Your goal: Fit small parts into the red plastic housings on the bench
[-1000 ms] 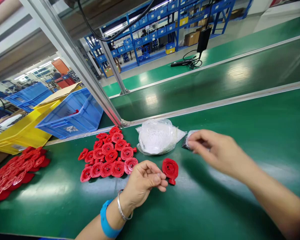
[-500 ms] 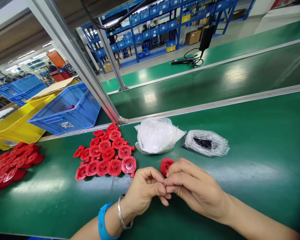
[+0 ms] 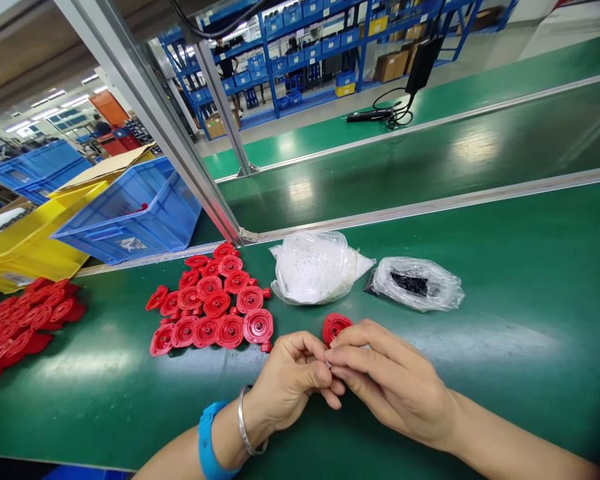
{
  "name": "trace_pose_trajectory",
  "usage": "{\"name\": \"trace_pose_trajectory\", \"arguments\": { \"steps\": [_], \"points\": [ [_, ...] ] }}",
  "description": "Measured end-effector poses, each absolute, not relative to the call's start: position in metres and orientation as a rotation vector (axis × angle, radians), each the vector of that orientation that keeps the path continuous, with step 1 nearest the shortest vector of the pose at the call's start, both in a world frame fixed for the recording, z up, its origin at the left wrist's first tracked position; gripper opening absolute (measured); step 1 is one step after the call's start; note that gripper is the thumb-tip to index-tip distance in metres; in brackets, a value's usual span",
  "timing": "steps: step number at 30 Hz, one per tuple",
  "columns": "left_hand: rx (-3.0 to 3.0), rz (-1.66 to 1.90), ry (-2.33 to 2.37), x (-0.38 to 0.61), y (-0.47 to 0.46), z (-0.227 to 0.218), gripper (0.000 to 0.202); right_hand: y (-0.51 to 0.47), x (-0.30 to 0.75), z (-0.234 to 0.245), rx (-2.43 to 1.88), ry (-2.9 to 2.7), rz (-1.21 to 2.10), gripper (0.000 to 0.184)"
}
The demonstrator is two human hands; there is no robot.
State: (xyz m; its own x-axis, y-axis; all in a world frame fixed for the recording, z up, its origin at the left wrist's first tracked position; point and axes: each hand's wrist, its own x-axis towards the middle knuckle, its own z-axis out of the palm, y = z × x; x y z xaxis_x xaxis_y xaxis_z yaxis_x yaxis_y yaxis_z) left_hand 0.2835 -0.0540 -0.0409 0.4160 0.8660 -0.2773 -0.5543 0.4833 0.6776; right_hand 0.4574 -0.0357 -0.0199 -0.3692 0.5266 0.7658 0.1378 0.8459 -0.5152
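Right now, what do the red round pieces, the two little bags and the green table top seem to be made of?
Red round pieces: likely moulded plastic, semi-glossy; identical shapes with crisp ridges. Bag of white bits and bag of black bits: thin clear plastic film, crinkled and shiny. Green table top: probably a smooth rubbery or vinyl sheet; it mirrors the lights softly.

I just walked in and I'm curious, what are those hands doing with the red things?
A person's two bare hands meet over a green table. The left hand holds a round red part, and the right hand presses its fingertips against it; whatever they pinch is hidden. Beside them, more red parts lie spread in a group, with another red pile farther left. Behind sit a clear bag of white pieces and a clear bag of black pieces.
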Motion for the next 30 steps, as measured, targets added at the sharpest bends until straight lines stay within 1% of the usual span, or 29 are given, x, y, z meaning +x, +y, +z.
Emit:
{"name": "trace_pose_trajectory", "arguments": {
  "steps": [2,7,19,27,30],
  "points": [
    [0.555,0.954,0.686,0.283,-0.054,-0.040,0.032,-0.036,0.458,-0.021,-0.500,-1.932,0.442,0.026],
    [0.614,0.986,0.753,0.285,-0.054,-0.033,0.025,-0.036,0.458,-0.022,-0.550,-1.910,0.424,0.025],
    [0.639,1.044,0.813,0.288,-0.057,-0.030,0.025,-0.039,0.454,-0.032,-0.555,-1.820,0.453,0.039],
    [0.642,1.072,0.828,0.288,-0.059,-0.031,0.025,-0.038,0.452,-0.033,-0.546,-1.813,0.516,0.040],
    [0.631,1.078,0.835,0.290,-0.059,-0.032,0.026,-0.040,0.452,-0.034,-0.555,-1.817,0.507,0.037]
  ]
}}
